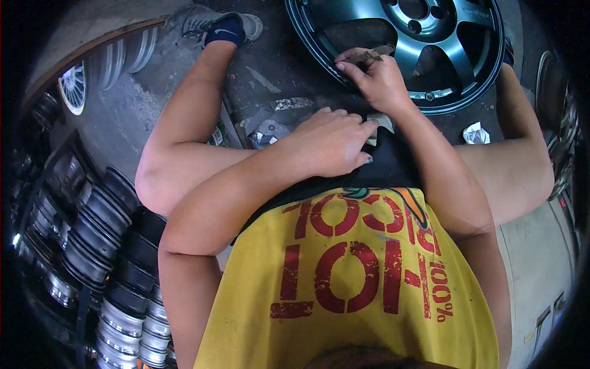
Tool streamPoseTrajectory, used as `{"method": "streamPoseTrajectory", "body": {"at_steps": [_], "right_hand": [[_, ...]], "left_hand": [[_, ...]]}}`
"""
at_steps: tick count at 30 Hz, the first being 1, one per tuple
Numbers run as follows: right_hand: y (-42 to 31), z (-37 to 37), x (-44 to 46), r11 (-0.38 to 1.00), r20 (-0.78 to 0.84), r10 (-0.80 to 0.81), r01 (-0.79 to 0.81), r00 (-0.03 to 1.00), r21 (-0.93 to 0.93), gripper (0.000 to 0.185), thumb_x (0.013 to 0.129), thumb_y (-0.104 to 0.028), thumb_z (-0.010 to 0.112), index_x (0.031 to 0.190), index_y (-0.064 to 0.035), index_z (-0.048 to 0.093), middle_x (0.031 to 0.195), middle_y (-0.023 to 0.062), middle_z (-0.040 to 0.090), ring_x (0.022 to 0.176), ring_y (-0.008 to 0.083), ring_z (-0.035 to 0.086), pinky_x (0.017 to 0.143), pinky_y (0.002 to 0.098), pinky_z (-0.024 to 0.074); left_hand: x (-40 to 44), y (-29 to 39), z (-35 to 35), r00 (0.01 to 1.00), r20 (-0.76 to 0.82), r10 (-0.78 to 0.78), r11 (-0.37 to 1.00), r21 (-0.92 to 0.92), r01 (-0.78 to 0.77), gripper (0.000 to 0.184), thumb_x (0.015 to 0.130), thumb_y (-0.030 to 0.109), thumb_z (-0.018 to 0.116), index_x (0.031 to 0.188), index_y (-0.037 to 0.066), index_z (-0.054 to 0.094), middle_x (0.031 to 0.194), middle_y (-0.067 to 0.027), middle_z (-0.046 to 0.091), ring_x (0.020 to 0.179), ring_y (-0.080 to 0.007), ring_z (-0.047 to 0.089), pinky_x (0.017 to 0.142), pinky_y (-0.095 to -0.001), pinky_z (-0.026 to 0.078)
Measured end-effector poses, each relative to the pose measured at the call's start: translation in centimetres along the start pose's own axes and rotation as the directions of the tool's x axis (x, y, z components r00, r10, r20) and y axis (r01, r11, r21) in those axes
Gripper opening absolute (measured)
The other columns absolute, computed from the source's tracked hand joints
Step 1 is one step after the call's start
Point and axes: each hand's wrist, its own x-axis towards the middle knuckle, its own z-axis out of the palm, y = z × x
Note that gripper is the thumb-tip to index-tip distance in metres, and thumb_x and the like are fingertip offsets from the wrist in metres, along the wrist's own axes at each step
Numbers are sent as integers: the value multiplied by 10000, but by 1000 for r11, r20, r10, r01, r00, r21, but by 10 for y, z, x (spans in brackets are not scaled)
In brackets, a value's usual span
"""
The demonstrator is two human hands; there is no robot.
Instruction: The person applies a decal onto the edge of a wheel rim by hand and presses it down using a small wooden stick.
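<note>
A dark teal alloy wheel [426, 55] lies face up on the floor between the legs. At its near-left rim is my right hand [378, 77], fingers closed in a pinch on a small, thin brownish piece [370, 55] that looks like folded sandpaper. My left hand [332, 138] rests over the black shorts [393, 160], fingers curled. A crumpled whitish piece [381, 121], paper or cloth, shows at its index finger and seems held there. The palm side is hidden.
Crumpled white paper [476, 134] lies by the right thigh. Scraps and a green-labelled item [218, 133] are near the left thigh. Stacked wheel rims [101, 227] stand at left, more rims [556, 117] at far right. A silver spoked wheel [74, 88] leans at upper left.
</note>
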Motion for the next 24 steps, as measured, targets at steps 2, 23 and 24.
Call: {"method": "streamPoseTrajectory", "body": {"at_steps": [2,23,24], "right_hand": [[-1,1,0,998,2,30,-30,1000,59,181,965,-219,739,1036,-62,794,939,184,763,852,386,731,774,406,569],[-7,-6,1,992,63,117,-114,991,-50,203,999,-212,736,1096,-42,789,969,124,804,823,224,743,787,337,565],[-6,-5,1,992,63,117,-114,991,-50,203,999,-212,736,1096,-42,789,969,124,804,823,224,743,787,337,565]], "left_hand": [[0,-1,0,1000,8,0,1000,-4,0,659,955,323,727,1505,19,528,1306,-227,675,1241,-406,635,1074,-521,491],[1,-1,-2,1000,-15,0,1000,10,0,635,949,307,730,1486,22,548,1303,-235,681,1235,-407,645,1067,-531,501],[1,-1,-2,1000,-16,-2,1000,6,2,635,948,304,730,1487,22,548,1300,-237,682,1234,-408,646,1068,-530,501]]}}
